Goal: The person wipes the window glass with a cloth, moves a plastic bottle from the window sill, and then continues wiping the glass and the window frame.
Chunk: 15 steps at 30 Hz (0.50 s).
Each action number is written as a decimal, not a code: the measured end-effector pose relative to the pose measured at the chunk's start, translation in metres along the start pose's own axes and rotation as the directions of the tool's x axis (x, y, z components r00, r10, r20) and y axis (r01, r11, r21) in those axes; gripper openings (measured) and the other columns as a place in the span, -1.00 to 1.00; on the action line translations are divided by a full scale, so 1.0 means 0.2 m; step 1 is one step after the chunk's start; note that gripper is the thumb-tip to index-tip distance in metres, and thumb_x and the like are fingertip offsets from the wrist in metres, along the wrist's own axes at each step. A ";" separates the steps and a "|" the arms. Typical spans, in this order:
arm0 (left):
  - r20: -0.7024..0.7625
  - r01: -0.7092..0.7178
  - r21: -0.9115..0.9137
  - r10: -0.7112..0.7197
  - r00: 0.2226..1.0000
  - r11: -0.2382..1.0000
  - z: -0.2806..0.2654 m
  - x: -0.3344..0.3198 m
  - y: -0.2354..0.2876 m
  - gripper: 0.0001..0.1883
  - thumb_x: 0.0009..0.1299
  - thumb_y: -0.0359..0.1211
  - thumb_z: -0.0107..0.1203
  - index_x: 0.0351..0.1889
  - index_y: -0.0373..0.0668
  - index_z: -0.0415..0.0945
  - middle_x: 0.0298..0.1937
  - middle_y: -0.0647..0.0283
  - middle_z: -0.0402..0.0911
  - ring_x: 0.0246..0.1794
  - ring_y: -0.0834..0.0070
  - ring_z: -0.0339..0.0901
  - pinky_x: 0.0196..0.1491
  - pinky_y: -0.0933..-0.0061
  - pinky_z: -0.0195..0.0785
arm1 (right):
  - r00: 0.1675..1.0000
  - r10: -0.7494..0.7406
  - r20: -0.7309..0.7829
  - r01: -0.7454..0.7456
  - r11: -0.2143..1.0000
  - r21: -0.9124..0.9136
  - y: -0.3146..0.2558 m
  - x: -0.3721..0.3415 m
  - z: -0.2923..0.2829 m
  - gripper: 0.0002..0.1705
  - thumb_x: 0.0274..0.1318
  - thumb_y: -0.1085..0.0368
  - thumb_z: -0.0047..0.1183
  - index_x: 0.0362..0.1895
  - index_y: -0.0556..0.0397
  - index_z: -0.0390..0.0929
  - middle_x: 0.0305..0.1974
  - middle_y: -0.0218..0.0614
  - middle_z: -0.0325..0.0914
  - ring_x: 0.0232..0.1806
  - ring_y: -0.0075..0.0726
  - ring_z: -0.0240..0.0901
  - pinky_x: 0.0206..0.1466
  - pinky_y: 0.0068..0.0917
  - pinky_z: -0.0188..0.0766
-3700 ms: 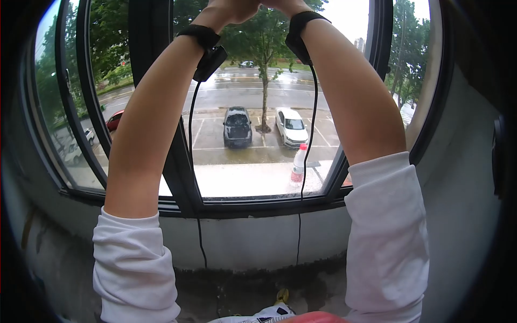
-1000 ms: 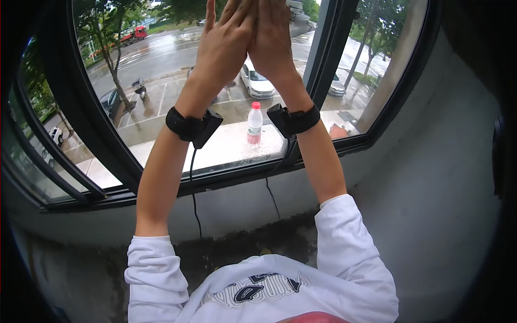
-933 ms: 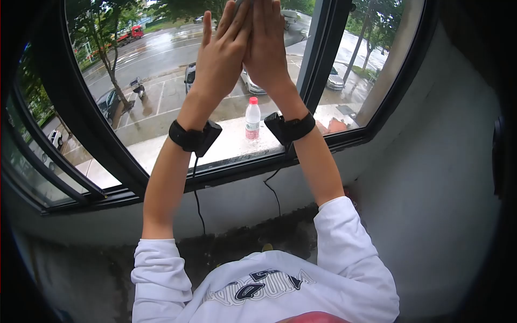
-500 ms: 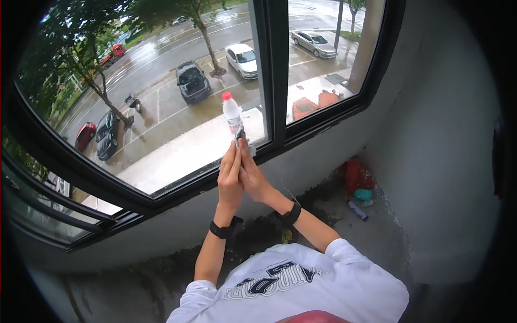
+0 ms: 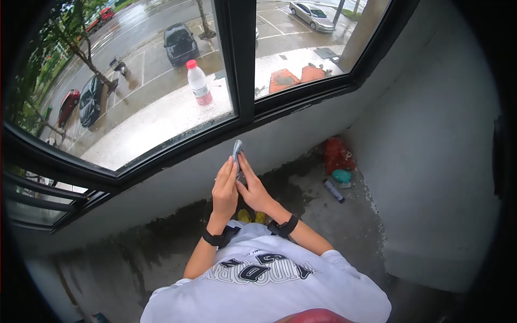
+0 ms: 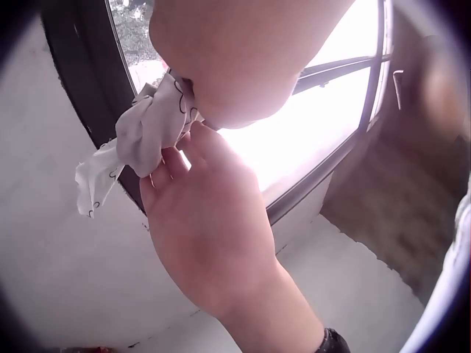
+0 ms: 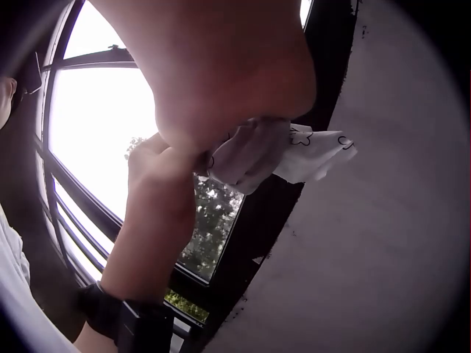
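Note:
Low in front of the chest, the left hand [image 5: 225,191] and right hand [image 5: 256,194] face each other with extended fingers in the head view. Between them a crumpled light cloth [image 5: 237,148] is pressed, its folded end sticking out past the fingertips. In the left wrist view the white cloth [image 6: 140,136] shows thin black line markings and a loose tail, with the fingers of the right hand [image 6: 213,213] along its edge. The right wrist view has the cloth [image 7: 250,158] bunched between both hands, a flap hanging free; most of the palms are hidden.
A dark window frame [image 5: 245,70] stands ahead above a pale wall [image 5: 269,142]. Beyond the glass, a red-capped bottle [image 5: 199,86] stands on a white ledge near orange lumps [image 5: 284,81]. A red bag [image 5: 336,153] and a grey cylinder [image 5: 334,191] lie in the floor corner.
Both hands, together throughout, have come down from high before the window to below the sill, and the cloth between them now shows. The head view has tilted downward and turned right.

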<state>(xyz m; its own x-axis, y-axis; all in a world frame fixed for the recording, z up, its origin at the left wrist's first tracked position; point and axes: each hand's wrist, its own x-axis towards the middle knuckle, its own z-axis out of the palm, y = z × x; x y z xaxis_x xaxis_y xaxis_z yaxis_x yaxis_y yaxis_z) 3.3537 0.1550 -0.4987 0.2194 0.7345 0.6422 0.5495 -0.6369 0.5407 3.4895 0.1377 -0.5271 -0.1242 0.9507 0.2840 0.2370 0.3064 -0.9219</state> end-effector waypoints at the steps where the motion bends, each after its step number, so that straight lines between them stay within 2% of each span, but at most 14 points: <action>1: 0.024 -0.036 -0.042 0.037 0.999 0.998 -0.01 0.01 0.01 -0.46 0.29 -0.76 0.06 0.27 -0.41 0.56 0.35 -0.12 0.56 0.34 -0.05 0.55 0.34 0.09 0.43 | 1.000 -0.012 0.000 0.012 1.000 -0.019 -0.01 -0.01 -0.01 -0.08 0.34 0.38 -0.01 0.68 0.17 -0.16 0.68 0.17 -0.24 0.72 0.20 -0.28 0.69 -0.15 -0.14; 4: 0.034 -0.036 -0.086 0.039 0.999 0.996 -0.04 0.00 0.05 -0.47 0.28 -0.76 0.07 0.26 -0.39 0.57 0.34 -0.10 0.57 0.33 -0.04 0.56 0.33 0.12 0.46 | 1.000 -0.017 -0.008 0.016 0.997 -0.077 -0.06 -0.03 -0.03 -0.07 0.33 0.39 0.00 0.67 0.19 -0.16 0.68 0.18 -0.24 0.72 0.20 -0.28 0.68 -0.15 -0.10; 7: -0.030 -0.041 -0.161 0.037 0.999 0.986 0.01 0.00 0.07 -0.49 0.26 -0.77 0.07 0.21 -0.38 0.61 0.32 -0.11 0.59 0.30 -0.05 0.58 0.32 0.12 0.47 | 0.999 -0.018 -0.044 0.011 0.988 -0.152 -0.09 -0.07 -0.06 -0.03 0.31 0.41 0.07 0.68 0.16 -0.16 0.68 0.19 -0.26 0.71 0.24 -0.26 0.65 -0.13 -0.03; 11: 0.013 -0.045 -0.214 0.049 0.999 0.976 0.03 -0.02 0.09 -0.49 0.25 -0.77 0.09 0.22 -0.47 0.58 0.31 -0.15 0.59 0.32 -0.06 0.57 0.33 0.08 0.46 | 0.998 0.031 -0.046 -0.040 0.975 -0.218 -0.10 -0.14 -0.12 -0.02 0.29 0.41 0.10 0.68 0.16 -0.14 0.68 0.19 -0.24 0.70 0.26 -0.23 0.65 -0.11 -0.02; 15: 0.076 -0.060 -0.262 0.082 0.994 0.963 0.07 -0.03 0.09 -0.46 0.20 -0.78 0.11 0.21 -0.45 0.58 0.31 -0.12 0.59 0.31 -0.04 0.57 0.32 0.11 0.49 | 0.995 0.087 -0.047 -0.094 0.980 -0.173 -0.02 -0.20 -0.16 0.00 0.24 0.43 0.13 0.67 0.15 -0.11 0.68 0.16 -0.22 0.71 0.23 -0.22 0.64 -0.14 0.00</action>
<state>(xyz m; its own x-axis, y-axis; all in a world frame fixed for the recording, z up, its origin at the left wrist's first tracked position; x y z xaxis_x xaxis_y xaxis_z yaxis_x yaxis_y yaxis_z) 3.3742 0.1418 -0.5001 0.3247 0.6952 0.6413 0.3050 -0.7188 0.6248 3.5247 0.0999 -0.5267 -0.0577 0.9750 0.2145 0.4106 0.2190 -0.8851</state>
